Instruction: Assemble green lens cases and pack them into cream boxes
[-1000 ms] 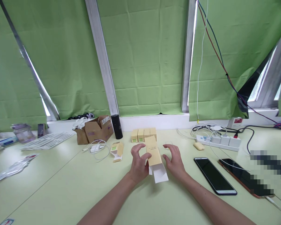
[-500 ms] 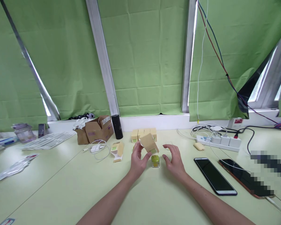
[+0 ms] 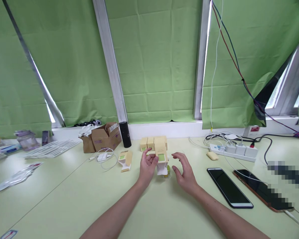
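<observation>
Between thumb and fingers, my left hand (image 3: 147, 172) pinches a small tan cardboard box (image 3: 160, 146) by its left side. The box is upright with a green label on its lower front, and its white-lined flap hangs open at the bottom. Partly hidden behind that flap, a small clear jar with a yellow-green lid (image 3: 168, 170) stands on the table. My right hand (image 3: 185, 175) is just right of the jar and box, fingers curved and apart, with nothing in it. Several similar boxes (image 3: 144, 143) stand in a row behind, partly covered by the held one.
Left lie an opened tan box (image 3: 125, 160), a white charger with cable (image 3: 103, 157), a brown carton (image 3: 102, 140) and a black cylinder (image 3: 125, 134). Right are a phone (image 3: 228, 186), a second phone (image 3: 260, 187), a beige rounded object (image 3: 212, 155) and a power strip (image 3: 234, 151).
My left hand has turned the box from tilted to upright, so its open flap now faces down and covers much of the jar. My right hand has hardly moved.
</observation>
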Demonstrator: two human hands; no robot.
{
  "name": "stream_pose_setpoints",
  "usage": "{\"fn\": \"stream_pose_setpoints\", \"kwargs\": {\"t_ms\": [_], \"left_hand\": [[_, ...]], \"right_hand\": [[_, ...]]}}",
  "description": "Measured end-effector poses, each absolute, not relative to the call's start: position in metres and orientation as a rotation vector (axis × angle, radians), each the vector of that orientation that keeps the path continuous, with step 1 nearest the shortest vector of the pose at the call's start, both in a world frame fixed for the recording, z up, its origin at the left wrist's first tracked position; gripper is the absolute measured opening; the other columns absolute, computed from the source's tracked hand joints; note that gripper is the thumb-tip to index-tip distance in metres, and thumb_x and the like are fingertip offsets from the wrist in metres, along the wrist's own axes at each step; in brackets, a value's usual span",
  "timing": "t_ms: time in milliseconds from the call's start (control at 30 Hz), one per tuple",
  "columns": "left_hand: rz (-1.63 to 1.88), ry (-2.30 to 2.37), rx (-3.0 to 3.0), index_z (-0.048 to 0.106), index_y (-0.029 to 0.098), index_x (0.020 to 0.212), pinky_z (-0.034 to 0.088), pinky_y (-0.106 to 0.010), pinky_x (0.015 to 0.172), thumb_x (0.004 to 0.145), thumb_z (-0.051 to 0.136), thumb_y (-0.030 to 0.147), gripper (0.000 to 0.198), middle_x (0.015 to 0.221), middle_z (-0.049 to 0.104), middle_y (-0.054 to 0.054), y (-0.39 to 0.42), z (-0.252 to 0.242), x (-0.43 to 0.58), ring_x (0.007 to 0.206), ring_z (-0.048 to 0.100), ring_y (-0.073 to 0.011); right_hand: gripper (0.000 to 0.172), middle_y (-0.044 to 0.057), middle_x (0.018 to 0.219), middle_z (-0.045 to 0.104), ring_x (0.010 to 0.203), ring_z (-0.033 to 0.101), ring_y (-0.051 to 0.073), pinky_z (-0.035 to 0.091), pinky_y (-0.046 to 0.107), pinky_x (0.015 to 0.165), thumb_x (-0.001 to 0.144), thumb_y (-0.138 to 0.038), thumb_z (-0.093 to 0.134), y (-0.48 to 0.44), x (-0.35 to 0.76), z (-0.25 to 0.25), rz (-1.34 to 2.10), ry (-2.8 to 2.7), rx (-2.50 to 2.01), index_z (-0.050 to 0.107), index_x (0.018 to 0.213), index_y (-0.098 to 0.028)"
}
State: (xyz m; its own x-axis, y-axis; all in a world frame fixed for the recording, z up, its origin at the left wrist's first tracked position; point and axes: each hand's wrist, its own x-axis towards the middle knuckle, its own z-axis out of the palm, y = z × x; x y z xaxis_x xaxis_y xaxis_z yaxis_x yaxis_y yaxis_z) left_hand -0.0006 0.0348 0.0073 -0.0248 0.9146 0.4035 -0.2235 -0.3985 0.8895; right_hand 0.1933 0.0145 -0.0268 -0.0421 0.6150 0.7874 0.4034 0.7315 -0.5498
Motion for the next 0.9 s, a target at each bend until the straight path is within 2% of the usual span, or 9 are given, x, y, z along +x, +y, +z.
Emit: {"fn": "stream_pose_setpoints", "kwargs": {"t_ms": [167, 400, 667, 833, 900], "left_hand": [[1.568, 0.821, 1.321, 0.046, 0.022, 0.120, 0.053, -0.030, 0.080, 0.077, 0.083, 0.055, 0.065, 0.093, 0.073, -0.004, 0.034, 0.007, 0.001, 0.089, 0.073, -0.0200], [1.487, 0.820, 1.360, 0.043, 0.024, 0.113, 0.050, -0.027, 0.071, 0.079, 0.081, 0.056, 0.060, 0.084, 0.073, -0.001, 0.029, 0.009, 0.003, 0.080, 0.072, -0.0182], [1.446, 0.833, 1.381, 0.043, 0.024, 0.109, 0.045, -0.024, 0.064, 0.081, 0.079, 0.056, 0.055, 0.079, 0.071, 0.002, 0.023, 0.013, 0.003, 0.071, 0.067, -0.0145], [1.423, 0.830, 1.409, 0.043, 0.025, 0.109, 0.044, -0.023, 0.062, 0.083, 0.077, 0.057, 0.053, 0.077, 0.068, 0.003, 0.023, 0.012, 0.003, 0.070, 0.066, -0.0142], [1.419, 0.832, 1.421, 0.043, 0.025, 0.109, 0.044, -0.024, 0.063, 0.083, 0.076, 0.058, 0.053, 0.079, 0.069, 0.002, 0.024, 0.010, 0.003, 0.070, 0.066, -0.0142]], "right_hand": [[0.049, 0.012, 0.141, 0.046, 0.118, 0.059, 0.028, 0.050, 0.053, 0.105, 0.097, -0.018, 0.049, 0.008, 0.190, -0.022, 0.250, -1.709, -0.744, 0.044, 0.144, -0.032], [0.056, 0.011, 0.152, 0.037, 0.144, 0.043, 0.030, 0.050, 0.052, 0.110, 0.097, -0.011, 0.044, 0.006, 0.189, -0.022, 0.309, -1.789, -0.706, 0.046, 0.147, -0.035], [0.050, 0.010, 0.152, 0.035, 0.133, 0.053, 0.026, 0.054, 0.050, 0.107, 0.099, -0.010, 0.038, 0.006, 0.189, -0.021, 0.408, -1.763, -0.687, 0.055, 0.138, -0.035], [0.047, 0.010, 0.151, 0.037, 0.141, 0.044, 0.028, 0.053, 0.050, 0.108, 0.100, -0.013, 0.039, 0.008, 0.189, -0.021, 0.420, -1.740, -0.685, 0.056, 0.139, -0.034], [0.044, 0.010, 0.149, 0.040, 0.141, 0.044, 0.028, 0.054, 0.049, 0.107, 0.101, -0.015, 0.040, 0.009, 0.189, -0.022, 0.426, -1.730, -0.678, 0.058, 0.137, -0.033]]}}
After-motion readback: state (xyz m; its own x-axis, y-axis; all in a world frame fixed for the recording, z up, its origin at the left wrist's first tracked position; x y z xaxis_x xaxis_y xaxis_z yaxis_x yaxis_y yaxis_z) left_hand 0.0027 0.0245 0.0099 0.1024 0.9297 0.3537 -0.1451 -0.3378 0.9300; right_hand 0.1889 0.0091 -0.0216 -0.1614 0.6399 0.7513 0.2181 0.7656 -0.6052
